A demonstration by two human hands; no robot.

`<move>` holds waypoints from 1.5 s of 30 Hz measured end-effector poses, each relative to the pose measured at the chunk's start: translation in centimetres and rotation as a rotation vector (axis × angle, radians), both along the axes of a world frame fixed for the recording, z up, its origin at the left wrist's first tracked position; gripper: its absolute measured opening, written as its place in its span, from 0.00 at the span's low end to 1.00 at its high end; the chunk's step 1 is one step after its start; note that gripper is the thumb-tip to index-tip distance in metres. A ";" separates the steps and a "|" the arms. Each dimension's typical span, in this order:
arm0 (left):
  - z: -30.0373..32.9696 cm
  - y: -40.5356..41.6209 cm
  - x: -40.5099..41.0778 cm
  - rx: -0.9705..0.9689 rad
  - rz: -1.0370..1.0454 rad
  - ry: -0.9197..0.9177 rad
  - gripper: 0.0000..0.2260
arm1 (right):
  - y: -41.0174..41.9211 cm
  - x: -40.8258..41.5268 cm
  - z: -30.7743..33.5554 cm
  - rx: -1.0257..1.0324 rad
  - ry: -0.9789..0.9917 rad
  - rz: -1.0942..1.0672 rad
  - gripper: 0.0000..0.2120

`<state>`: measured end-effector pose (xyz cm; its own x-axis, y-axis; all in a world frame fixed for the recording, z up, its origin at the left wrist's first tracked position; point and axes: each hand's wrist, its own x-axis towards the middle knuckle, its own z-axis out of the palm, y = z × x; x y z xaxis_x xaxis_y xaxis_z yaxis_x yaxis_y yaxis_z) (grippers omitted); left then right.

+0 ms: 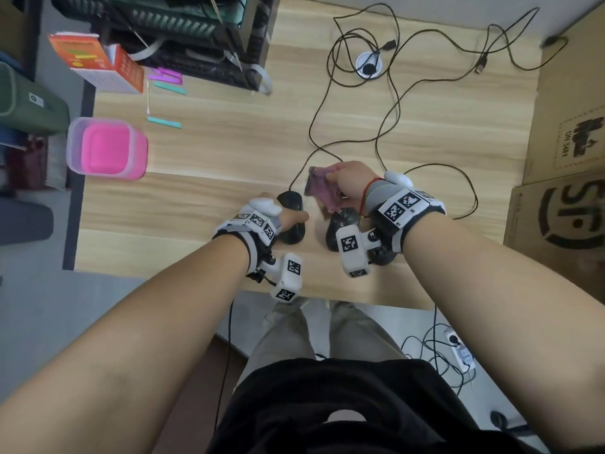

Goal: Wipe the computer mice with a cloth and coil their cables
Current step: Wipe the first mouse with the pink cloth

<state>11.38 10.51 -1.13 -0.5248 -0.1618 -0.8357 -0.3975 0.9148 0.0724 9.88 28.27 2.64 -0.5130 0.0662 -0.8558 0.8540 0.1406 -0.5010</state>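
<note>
Two black computer mice lie near the front edge of the wooden desk (229, 152). My left hand (291, 219) grips the left mouse (290, 204) from its near side. A pink-mauve cloth (319, 188) is bunched in my right hand (352, 180), hanging just above the right mouse (340, 224), which my wrist gear partly hides. Whether the cloth touches that mouse is unclear. Both black cables (330, 103) run loose and uncoiled across the desk toward the back, ending in USB plugs (480, 65).
A pink plastic tub (106, 149) stands at the desk's left edge, with an orange-and-white box (98, 63) and a black rack (183, 34) behind it. Cardboard boxes (566, 132) line the right side. A round cable grommet (369, 66) is at the back. A power strip (460, 350) lies on the floor.
</note>
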 end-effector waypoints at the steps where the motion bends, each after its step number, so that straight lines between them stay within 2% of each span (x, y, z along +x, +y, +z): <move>1: 0.5 -0.1 -0.3 -0.042 -0.027 0.037 0.39 | 0.0 -0.1 0.1 -0.014 0.014 0.000 0.14; 2: 0.9 -0.2 -0.6 -0.050 -0.031 0.100 0.39 | -0.1 -0.1 0.3 -0.037 0.027 -0.008 0.13; 4: 1.6 -0.2 -1.5 0.065 0.047 0.189 0.40 | -0.4 -0.3 1.4 -0.083 0.068 -0.028 0.13; 7: 4.1 0.1 -2.5 0.234 0.170 0.260 0.30 | -0.9 -0.6 3.9 -0.146 0.160 -0.075 0.13; 10: 7.8 0.8 -3.7 0.394 0.279 0.309 0.26 | -0.9 -1.1 6.7 -0.212 0.264 -0.119 0.12; 13: 12.1 1.1 -4.9 0.607 0.438 0.276 0.24 | -0.6 -1.7 10.2 -0.240 0.370 -0.117 0.12; 15: 14.2 1.2 -5.9 0.698 0.469 0.222 0.22 | -0.5 -2.4 12.0 -0.225 0.440 -0.101 0.12; 23: 21.2 2.0 -8.1 0.796 0.409 0.363 0.12 | -0.9 -4.3 18.5 -0.239 0.702 -0.034 0.13; 28: 24.3 2.7 -9.3 0.833 0.348 0.481 0.11 | -0.5 -5.3 20.8 -0.268 0.733 -0.097 0.12; 30: 25.2 3.1 -9.4 0.933 0.413 0.431 0.11 | -0.4 -5.4 20.9 -0.293 0.703 -0.158 0.13; 33: 26.9 3.6 -9.2 1.171 0.653 0.240 0.11 | -0.3 -5.7 21.2 -0.399 0.678 -0.292 0.13; 36: 27.5 3.6 -9.4 1.283 0.902 0.083 0.22 | -0.4 -6.1 21.6 -0.407 0.670 -0.338 0.14; 38: 27.4 4.0 -9.4 1.292 1.016 0.076 0.24 | -0.6 -6.3 21.6 -0.381 0.653 -0.355 0.15; 42: 27.0 4.4 -10.0 1.291 1.171 0.080 0.18 | -0.8 -6.6 21.2 -0.253 0.643 -0.266 0.13; 45: 26.5 4.1 -10.5 1.240 1.126 -0.019 0.20 | -1.1 -6.6 21.0 -0.205 0.682 -0.213 0.09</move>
<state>0.90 14.61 25.35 -0.6028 0.2933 -0.7420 -0.7803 -0.4110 0.4715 3.31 27.18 23.66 -0.9289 0.0970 -0.3574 0.3418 -0.1467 -0.9283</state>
